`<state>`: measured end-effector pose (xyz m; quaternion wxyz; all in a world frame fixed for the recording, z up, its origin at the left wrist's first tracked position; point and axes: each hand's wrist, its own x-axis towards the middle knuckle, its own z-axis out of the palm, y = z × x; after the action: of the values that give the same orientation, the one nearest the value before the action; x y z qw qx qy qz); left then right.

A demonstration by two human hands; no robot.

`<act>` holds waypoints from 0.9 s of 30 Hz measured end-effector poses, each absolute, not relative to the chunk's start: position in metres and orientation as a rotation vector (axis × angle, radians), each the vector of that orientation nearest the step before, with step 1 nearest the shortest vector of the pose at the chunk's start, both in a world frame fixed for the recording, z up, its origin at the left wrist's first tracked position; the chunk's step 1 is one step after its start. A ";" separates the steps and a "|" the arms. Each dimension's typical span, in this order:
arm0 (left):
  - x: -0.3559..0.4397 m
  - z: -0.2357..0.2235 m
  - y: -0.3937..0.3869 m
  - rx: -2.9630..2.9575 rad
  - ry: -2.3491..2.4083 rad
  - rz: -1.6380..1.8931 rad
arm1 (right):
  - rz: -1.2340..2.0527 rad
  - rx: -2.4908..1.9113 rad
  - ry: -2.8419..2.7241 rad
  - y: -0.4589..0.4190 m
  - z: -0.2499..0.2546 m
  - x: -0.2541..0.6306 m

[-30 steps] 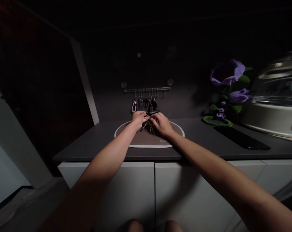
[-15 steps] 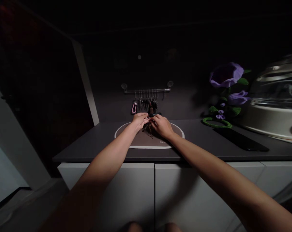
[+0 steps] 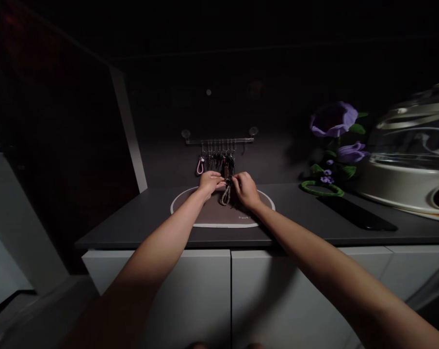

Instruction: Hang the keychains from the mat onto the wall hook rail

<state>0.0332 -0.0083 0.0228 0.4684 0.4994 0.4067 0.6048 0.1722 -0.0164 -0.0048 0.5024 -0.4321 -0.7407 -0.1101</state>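
In the middle of the head view my left hand (image 3: 209,183) is closed on a keychain, its fingers pointing right. A pale braided cord loop (image 3: 225,196) hangs from it between my two hands. My right hand (image 3: 245,188) faces it, thumb and fingers pinched at the keychain's upper right side. The small parts between the fingertips are too dark to make out. Just behind hang several keys (image 3: 219,159) on a clear hook rail (image 3: 219,141), with a pink loop strap (image 3: 200,166) at their left end.
Under my hands an oval brown mat (image 3: 208,213) with a white rim lies on the dark counter (image 3: 132,218). To the right are a black phone-like slab (image 3: 357,213), purple flowers (image 3: 333,118) with a green ring base (image 3: 323,189), and a cream appliance (image 3: 404,179). White cabinet doors (image 3: 190,291) stand below.
The braided loop now hangs in plain sight between my hands, and the long dark piece above my fingers no longer shows. My right hand has shifted slightly right; the view has tilted a little.
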 end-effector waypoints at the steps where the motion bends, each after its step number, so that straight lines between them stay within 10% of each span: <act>1: 0.033 0.023 -0.009 1.256 1.004 1.470 | -0.252 -1.049 -1.757 -0.014 -0.005 0.173; 27: 0.029 0.008 0.000 2.391 1.300 1.575 | 0.126 -1.008 -1.464 0.016 0.040 0.194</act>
<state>0.0290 0.0001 0.0078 -0.0014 0.7604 0.4135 0.5008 0.1942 0.0158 0.0400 0.6287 -0.4397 -0.6390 0.0551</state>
